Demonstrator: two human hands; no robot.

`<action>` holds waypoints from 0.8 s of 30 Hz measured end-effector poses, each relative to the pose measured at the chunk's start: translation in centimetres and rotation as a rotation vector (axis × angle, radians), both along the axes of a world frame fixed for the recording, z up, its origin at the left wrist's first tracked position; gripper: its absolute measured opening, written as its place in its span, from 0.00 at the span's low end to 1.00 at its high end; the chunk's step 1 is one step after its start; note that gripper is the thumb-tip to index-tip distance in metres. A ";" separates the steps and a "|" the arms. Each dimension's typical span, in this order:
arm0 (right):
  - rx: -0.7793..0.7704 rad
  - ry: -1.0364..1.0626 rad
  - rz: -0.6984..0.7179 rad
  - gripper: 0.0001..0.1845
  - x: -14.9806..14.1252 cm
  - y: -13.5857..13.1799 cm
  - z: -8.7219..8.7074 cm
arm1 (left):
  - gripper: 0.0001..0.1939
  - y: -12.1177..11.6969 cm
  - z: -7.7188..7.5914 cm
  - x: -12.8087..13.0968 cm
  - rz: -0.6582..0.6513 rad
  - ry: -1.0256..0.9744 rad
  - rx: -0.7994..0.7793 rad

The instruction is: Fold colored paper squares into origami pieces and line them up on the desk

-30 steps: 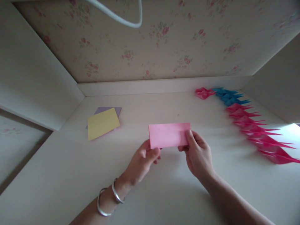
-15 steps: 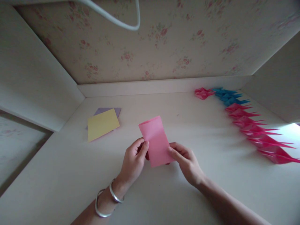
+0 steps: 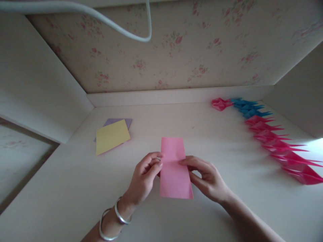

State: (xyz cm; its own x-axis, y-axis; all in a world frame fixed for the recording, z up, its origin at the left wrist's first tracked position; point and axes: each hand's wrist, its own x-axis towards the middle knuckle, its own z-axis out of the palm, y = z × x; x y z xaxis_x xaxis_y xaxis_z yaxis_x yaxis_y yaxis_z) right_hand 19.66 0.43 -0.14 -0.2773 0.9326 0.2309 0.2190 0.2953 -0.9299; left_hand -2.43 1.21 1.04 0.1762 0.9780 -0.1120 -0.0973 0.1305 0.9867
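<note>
The pink paper (image 3: 174, 179) was between both hands, over the white table (image 3: 151, 122).
The left hand (image 3: 145, 176) pinched its left edge, fingers nearly closed; the right hand (image 3: 205, 174) held the right edge in a loose ring, one fingertip on its face. It looked light, thin and easy to crease, so the edges were probably the safest hold.

The only view came from the wearer's head, above the near side of the bench (image 3: 145, 124), facing forward and down; it sat near the left hand (image 3: 143, 178) and right hand (image 3: 208, 178), taking in the flowered wall (image 3: 156, 57) beyond.
</note>
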 end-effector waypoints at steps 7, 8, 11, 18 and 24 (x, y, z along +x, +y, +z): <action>0.094 0.104 -0.042 0.08 0.1 0.1 -0.2 | 0.13 0.3 0.0 -0.5 -0.101 0.212 0.368; 0.077 0.128 -0.043 0.08 0.1 0.1 -0.1 | 0.15 0.3 -0.1 -0.4 -0.124 0.212 0.399; -0.015 0.188 -0.042 0.06 -0.1 -0.1 0.1 | 0.14 0.2 -0.2 -0.3 -0.159 0.174 0.407; -0.129 0.184 -0.144 0.13 -1.3 -0.6 -0.2 | 0.06 0.0 0.3 0.0 -0.068 0.297 0.414; -0.217 0.280 -0.195 0.10 -1.5 -0.7 -0.7 | 0.06 0.1 0.4 0.6 -0.083 0.246 0.251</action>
